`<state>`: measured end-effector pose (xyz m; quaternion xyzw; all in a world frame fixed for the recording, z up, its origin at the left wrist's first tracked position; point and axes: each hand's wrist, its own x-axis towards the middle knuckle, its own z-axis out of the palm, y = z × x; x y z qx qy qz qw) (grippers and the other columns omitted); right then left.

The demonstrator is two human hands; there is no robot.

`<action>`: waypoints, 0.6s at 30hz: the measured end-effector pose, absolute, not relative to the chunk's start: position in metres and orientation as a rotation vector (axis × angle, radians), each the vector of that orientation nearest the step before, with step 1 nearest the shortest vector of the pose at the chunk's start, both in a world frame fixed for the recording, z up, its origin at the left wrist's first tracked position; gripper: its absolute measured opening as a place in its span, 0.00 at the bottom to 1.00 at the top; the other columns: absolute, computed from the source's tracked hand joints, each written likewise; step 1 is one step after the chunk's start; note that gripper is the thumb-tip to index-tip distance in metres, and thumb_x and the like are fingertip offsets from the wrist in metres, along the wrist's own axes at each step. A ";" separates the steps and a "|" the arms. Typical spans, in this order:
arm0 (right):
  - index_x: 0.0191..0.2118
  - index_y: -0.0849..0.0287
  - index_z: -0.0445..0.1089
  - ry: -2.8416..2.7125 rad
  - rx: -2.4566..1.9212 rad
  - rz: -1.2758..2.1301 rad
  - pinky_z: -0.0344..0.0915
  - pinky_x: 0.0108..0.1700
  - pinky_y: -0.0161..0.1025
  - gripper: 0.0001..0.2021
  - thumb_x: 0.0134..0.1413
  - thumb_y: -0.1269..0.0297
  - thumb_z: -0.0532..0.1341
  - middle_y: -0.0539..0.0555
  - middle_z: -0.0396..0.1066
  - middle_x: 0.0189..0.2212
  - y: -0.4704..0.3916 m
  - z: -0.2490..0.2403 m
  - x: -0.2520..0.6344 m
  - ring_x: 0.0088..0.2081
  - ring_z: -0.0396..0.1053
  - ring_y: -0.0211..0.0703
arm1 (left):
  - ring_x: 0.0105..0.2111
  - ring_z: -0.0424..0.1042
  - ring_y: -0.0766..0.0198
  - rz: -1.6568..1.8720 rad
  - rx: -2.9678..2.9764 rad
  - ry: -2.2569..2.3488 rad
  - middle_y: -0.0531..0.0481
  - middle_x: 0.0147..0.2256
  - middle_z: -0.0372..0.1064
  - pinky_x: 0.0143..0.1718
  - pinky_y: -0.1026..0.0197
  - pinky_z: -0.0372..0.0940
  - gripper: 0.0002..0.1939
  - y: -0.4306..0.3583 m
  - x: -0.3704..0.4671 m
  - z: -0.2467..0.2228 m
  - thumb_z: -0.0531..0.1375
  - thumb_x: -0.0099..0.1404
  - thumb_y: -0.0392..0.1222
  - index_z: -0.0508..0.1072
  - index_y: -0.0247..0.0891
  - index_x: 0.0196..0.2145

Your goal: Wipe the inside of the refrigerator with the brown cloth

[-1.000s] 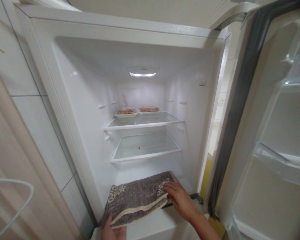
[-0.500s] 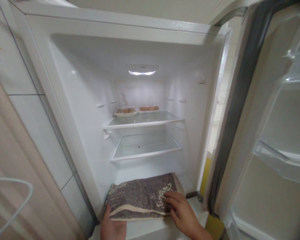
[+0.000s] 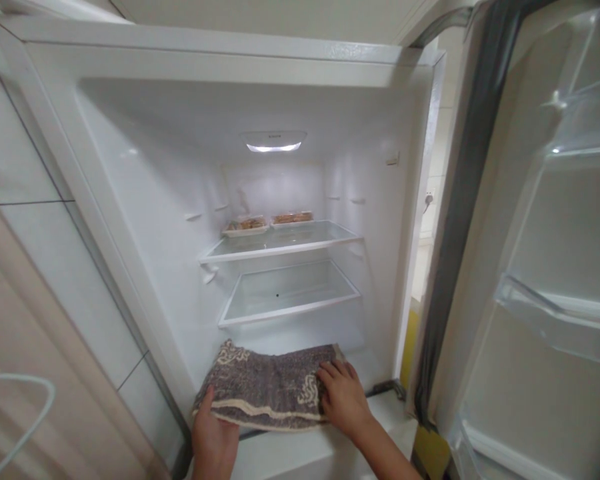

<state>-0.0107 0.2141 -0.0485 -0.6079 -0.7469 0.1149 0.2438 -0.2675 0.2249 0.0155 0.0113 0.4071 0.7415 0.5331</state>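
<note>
A folded grey-brown towel (image 3: 265, 385) with a cream pattern and cream edge lies at the front of the bottom of an open white fridge (image 3: 145, 220). My left hand (image 3: 213, 443) grips its near left corner from below, thumb on top. On the towel's right end my right hand (image 3: 343, 395) presses flat, fingers spread. The towel sags a little between the two hands.
Two glass shelves (image 3: 285, 300) sit above the towel; the upper one carries two trays of food (image 3: 267, 223) at the back. The fridge door (image 3: 545, 267) stands open on the right with clear door bins. White tiled wall and a wooden panel are on the left.
The towel has shifted left and slightly outward, and its right end dropped. Both hands moved left with it; my right hand now lies flat on the right end.
</note>
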 end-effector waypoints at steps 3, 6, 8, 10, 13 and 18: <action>0.54 0.52 0.72 -2.022 -1.764 0.251 0.51 0.68 0.60 0.23 0.54 0.74 0.54 0.54 0.72 0.61 0.221 -0.045 0.002 0.64 0.63 0.59 | 0.28 0.78 0.63 1.701 -0.040 0.867 0.54 0.28 0.81 0.51 0.54 0.73 0.18 0.225 -0.269 -0.012 0.54 0.67 0.37 0.78 0.42 0.50; 0.53 0.54 0.72 -1.980 -1.886 0.196 0.55 0.65 0.62 0.22 0.55 0.74 0.53 0.57 0.75 0.56 0.231 -0.044 0.021 0.62 0.65 0.59 | 0.30 0.79 0.63 1.661 -0.059 0.794 0.52 0.30 0.82 0.50 0.55 0.73 0.22 0.228 -0.260 -0.034 0.51 0.67 0.36 0.76 0.43 0.54; 0.53 0.55 0.71 -1.943 -1.949 0.183 0.57 0.64 0.62 0.20 0.56 0.72 0.55 0.60 0.76 0.54 0.240 -0.045 0.031 0.61 0.66 0.61 | 0.32 0.80 0.62 1.650 -0.042 0.779 0.51 0.31 0.83 0.49 0.56 0.73 0.23 0.232 -0.249 -0.042 0.51 0.67 0.36 0.75 0.44 0.55; 0.55 0.57 0.72 -1.913 -1.987 0.202 0.58 0.63 0.60 0.21 0.56 0.70 0.56 0.63 0.75 0.56 0.249 -0.047 0.035 0.62 0.66 0.62 | 0.33 0.80 0.62 1.656 -0.038 0.772 0.51 0.32 0.83 0.48 0.56 0.73 0.22 0.236 -0.239 -0.042 0.52 0.66 0.37 0.76 0.45 0.54; 0.56 0.56 0.72 -1.925 -1.970 0.252 0.57 0.65 0.55 0.23 0.57 0.72 0.53 0.60 0.71 0.61 0.260 -0.051 0.033 0.65 0.64 0.58 | 0.37 0.80 0.60 1.725 0.016 0.821 0.51 0.34 0.83 0.51 0.53 0.72 0.19 0.240 -0.230 -0.032 0.52 0.67 0.41 0.78 0.45 0.51; 0.58 0.51 0.72 -2.015 -1.742 0.403 0.55 0.69 0.50 0.27 0.53 0.71 0.54 0.54 0.69 0.63 0.264 -0.064 0.021 0.65 0.65 0.50 | 0.50 0.77 0.51 1.830 0.545 1.280 0.44 0.42 0.81 0.63 0.43 0.64 0.22 0.241 -0.206 -0.018 0.60 0.63 0.54 0.78 0.37 0.47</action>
